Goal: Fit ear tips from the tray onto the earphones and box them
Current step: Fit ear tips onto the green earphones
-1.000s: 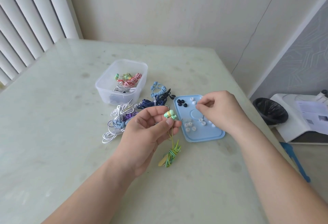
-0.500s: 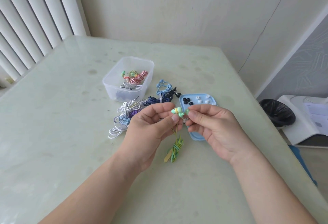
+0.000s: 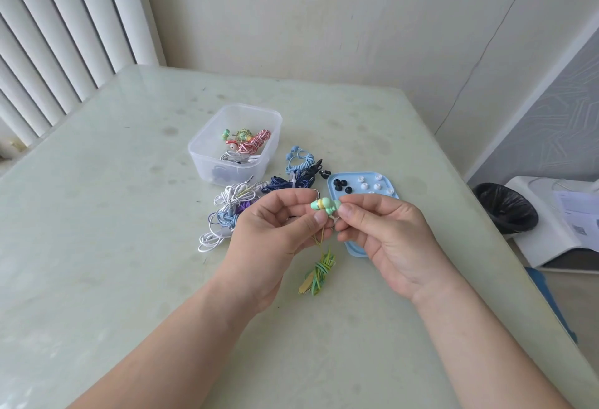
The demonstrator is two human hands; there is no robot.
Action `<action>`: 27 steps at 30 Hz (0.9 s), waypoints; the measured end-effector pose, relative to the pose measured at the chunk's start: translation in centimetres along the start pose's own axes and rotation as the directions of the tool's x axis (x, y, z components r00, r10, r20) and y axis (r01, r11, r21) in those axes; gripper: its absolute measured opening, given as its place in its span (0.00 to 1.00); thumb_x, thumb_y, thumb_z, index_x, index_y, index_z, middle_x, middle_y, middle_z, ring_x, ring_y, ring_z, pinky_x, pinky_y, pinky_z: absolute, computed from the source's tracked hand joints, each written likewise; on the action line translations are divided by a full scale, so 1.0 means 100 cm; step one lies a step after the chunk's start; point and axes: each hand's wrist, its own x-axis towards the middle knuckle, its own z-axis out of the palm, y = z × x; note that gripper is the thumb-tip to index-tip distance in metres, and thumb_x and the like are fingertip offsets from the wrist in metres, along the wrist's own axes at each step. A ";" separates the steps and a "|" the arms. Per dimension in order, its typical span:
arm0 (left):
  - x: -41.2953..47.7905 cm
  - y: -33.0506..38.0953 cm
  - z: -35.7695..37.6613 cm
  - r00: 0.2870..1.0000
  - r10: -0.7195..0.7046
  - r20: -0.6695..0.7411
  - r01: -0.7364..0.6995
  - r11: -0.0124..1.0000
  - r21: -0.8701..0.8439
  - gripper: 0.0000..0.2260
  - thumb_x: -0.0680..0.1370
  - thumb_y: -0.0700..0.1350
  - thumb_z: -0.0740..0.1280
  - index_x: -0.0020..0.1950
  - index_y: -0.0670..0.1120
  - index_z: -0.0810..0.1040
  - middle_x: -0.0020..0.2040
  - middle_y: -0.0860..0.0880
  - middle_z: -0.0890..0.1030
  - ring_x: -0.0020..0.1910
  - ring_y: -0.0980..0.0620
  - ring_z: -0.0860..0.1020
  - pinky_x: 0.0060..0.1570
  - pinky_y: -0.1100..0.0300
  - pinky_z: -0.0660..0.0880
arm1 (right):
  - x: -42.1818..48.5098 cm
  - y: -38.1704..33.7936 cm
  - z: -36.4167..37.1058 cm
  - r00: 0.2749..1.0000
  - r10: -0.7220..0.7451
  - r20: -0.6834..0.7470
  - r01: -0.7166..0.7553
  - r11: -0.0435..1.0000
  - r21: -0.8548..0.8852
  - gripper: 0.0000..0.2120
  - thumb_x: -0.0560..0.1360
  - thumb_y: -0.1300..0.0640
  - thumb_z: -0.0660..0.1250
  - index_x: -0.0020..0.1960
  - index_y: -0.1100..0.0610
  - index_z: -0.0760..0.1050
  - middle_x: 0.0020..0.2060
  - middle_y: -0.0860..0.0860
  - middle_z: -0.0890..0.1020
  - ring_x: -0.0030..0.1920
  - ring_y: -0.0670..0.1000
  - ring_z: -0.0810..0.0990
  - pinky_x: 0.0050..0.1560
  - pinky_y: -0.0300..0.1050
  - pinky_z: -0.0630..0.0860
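As left hand (image 3: 275,233) and right hand (image 3: 389,240) pinch two earbuds (image 3: 324,206), one tray (image 3: 353,250) lies behind.

One wide-angle camera, worn on the head, looks forward and down across the table (image 3: 113,263) toward the far wall (image 3: 324,20). It sits close above the left hand (image 3: 269,240) and right hand (image 3: 392,240), mid-frame; edges seem bowed by the lens.

Forearms reach forward, left hand (image 3: 272,240) and right hand (image 3: 392,240) meeting, curled fingers (image 3: 348,213) pinching the green earbuds (image 3: 324,205).
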 end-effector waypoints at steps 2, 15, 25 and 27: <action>0.000 0.000 0.000 1.000 0.001 -0.002 -0.001 1.000 -0.003 0.12 0.75 0.29 0.72 0.58 0.36 0.80 0.49 0.37 0.86 0.44 0.43 0.86 0.48 0.53 0.83 | 0.000 0.001 0.000 1.000 -0.011 0.007 0.011 0.999 -0.033 0.09 0.67 0.66 0.73 0.47 0.63 0.84 0.36 0.60 0.84 0.37 0.53 0.83 0.37 0.43 0.81; 0.000 -0.002 0.000 1.000 0.010 -0.025 -0.009 1.000 0.025 0.12 0.75 0.29 0.72 0.58 0.35 0.80 0.48 0.38 0.86 0.42 0.44 0.86 0.47 0.53 0.83 | 0.001 0.007 -0.001 0.989 -0.149 0.007 0.148 0.973 -0.179 0.07 0.69 0.64 0.75 0.47 0.61 0.86 0.42 0.63 0.87 0.40 0.57 0.85 0.42 0.45 0.81; -0.001 -0.001 0.002 0.998 0.015 -0.054 -0.016 1.000 -0.006 0.11 0.75 0.29 0.72 0.57 0.34 0.80 0.48 0.35 0.84 0.42 0.41 0.86 0.46 0.54 0.83 | -0.003 0.014 0.007 0.948 -0.319 0.018 0.312 0.909 -0.276 0.07 0.73 0.72 0.73 0.46 0.63 0.85 0.43 0.57 0.88 0.41 0.56 0.87 0.46 0.46 0.83; 0.000 -0.001 0.001 0.998 0.015 -0.055 -0.016 1.000 -0.015 0.13 0.73 0.31 0.74 0.57 0.35 0.80 0.49 0.35 0.85 0.43 0.41 0.85 0.48 0.52 0.83 | -0.003 0.017 0.009 0.952 -0.307 -0.014 0.295 0.927 -0.232 0.07 0.74 0.72 0.72 0.47 0.62 0.85 0.43 0.57 0.88 0.41 0.57 0.87 0.46 0.44 0.83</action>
